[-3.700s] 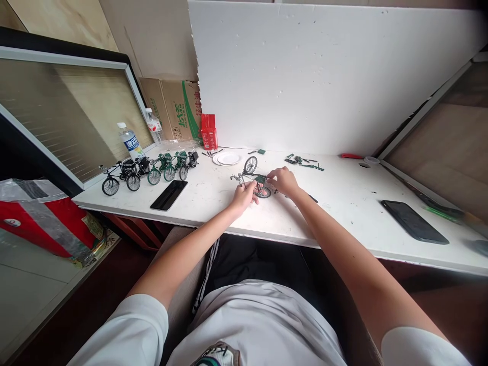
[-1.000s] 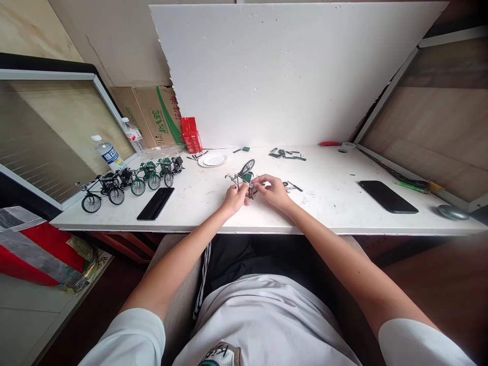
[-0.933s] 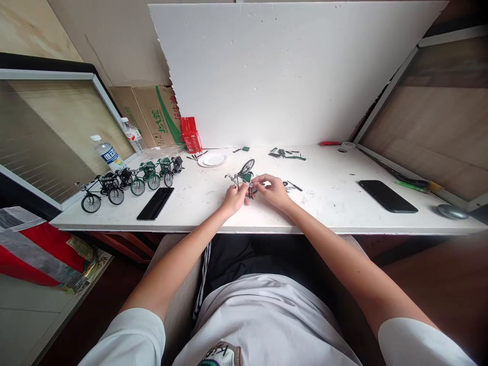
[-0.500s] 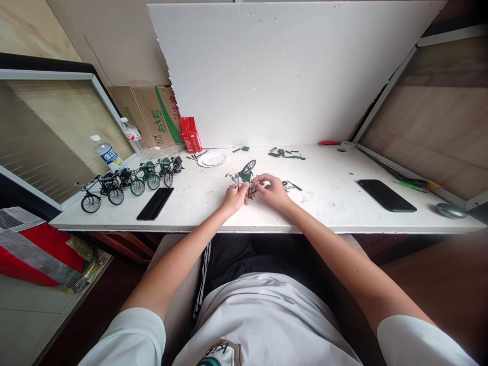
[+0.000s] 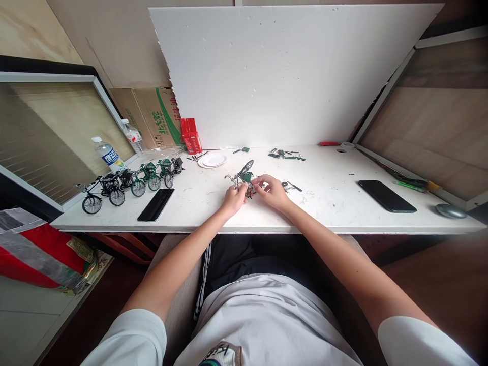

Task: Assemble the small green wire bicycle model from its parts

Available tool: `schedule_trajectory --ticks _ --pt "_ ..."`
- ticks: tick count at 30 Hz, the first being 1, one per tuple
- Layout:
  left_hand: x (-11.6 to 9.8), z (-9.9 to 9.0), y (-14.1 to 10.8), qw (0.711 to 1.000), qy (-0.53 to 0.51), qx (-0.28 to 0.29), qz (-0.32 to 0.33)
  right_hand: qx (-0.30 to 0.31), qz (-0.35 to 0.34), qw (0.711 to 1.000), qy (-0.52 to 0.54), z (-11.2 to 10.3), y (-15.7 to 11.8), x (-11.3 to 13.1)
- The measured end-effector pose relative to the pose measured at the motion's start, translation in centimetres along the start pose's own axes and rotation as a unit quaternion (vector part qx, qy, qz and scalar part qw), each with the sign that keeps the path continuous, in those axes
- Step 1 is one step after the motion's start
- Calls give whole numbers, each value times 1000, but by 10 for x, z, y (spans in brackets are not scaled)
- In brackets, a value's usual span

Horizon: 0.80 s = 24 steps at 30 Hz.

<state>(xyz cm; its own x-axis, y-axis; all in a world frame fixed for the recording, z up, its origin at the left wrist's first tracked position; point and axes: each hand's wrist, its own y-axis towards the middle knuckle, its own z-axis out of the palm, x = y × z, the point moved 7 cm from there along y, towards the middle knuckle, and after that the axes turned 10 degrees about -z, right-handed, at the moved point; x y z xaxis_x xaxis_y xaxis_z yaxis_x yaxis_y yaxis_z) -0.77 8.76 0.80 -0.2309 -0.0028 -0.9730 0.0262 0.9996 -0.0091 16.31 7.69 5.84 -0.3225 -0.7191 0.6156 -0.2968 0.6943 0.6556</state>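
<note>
A small model bicycle (image 5: pixel 246 177) with a dark wheel and a green part is held tilted above the white table. My left hand (image 5: pixel 234 199) grips its near side between thumb and fingers. From the right, my right hand (image 5: pixel 271 192) pinches at the same bicycle near its small round part, with fingers bent together. What exactly the right fingertips hold is too small to make out. Small dark bicycle parts (image 5: pixel 293 186) lie just right of my right hand.
Finished-looking model bicycles (image 5: pixel 139 184) stand at the left, behind a phone (image 5: pixel 155 204). White plates (image 5: pixel 212 160), a red box (image 5: pixel 191 136) and loose parts (image 5: pixel 286 154) lie toward the back. Another phone (image 5: pixel 387 195) and a grey oval object (image 5: pixel 451 211) are at the right.
The bicycle has tilted very slightly in my hands, and its raised wheel looks narrower. Both hands stay in nearly the same place.
</note>
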Motion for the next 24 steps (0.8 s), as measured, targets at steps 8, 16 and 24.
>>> schedule_trajectory --ticks 8,16,24 --pt "-2 1 -3 1000 -10 14 14 3 14 1000 5 1 0 -1" --pt "2 2 1 1000 11 8 6 8 9 1000 2 3 -1 -8" --pt "-7 3 -6 999 45 20 22 13 5 1000 -4 3 0 -8"
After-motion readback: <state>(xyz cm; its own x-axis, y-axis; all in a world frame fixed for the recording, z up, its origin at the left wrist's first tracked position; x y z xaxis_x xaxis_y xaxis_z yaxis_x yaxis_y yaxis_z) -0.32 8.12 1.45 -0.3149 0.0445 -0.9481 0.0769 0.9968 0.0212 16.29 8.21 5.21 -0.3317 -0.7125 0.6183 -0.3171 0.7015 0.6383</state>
